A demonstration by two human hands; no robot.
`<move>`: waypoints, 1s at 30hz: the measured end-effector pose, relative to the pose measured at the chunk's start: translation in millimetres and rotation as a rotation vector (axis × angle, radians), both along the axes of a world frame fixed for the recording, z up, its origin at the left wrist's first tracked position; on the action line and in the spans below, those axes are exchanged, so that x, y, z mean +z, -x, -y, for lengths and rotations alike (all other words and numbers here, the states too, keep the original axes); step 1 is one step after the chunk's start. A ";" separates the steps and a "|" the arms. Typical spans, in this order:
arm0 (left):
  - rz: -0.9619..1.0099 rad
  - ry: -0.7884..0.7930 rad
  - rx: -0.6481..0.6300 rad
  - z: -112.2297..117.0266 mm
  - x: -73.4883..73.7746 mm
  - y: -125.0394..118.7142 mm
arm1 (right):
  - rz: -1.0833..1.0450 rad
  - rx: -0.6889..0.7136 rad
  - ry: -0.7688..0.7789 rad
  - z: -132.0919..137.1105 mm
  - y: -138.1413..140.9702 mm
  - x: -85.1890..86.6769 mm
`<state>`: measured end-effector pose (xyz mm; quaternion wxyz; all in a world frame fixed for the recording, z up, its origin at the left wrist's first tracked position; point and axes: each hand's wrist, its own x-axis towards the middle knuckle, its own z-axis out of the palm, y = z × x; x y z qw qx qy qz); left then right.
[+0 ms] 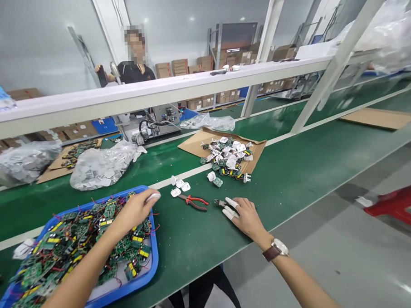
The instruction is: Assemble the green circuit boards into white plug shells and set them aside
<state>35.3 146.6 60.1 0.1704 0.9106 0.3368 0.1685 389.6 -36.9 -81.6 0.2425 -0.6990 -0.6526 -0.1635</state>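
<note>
My left hand [136,212] is above the right rim of a blue tray [156,254], its fingers closed. White shows at its fingertips; whether that is a finger cover or a held piece I cannot make out. The tray holds a heap of green circuit boards [81,236] with yellow parts and thin wires. White covers sit on two fingers of my right hand [247,216], low over the green belt. Its fingertips close on a small dark and grey thing [220,202], too small to name. Red-handled pliers [194,201] lie between my hands, beside several white plug covers [180,186].
Ahead, a cardboard sheet [195,147] bears a pile of white plug housings and boards [230,156]. Clear bags of white parts [104,165] lie at the left. A white shelf beam [175,86] crosses above the belt. A person [135,73] stands beyond it. A red stool [401,204] is at the right.
</note>
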 end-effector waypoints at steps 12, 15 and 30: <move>-0.143 -0.051 0.016 -60.3 -77.7 -119.0 | -0.013 0.016 -0.066 1.0 -0.6 -6.0; -0.183 -0.029 0.021 -58.1 -98.0 -129.4 | -0.012 0.015 -0.072 1.0 0.4 -5.5; -0.121 0.021 -0.156 -55.6 -81.7 -240.5 | 0.007 0.022 -0.098 1.7 -2.1 -8.2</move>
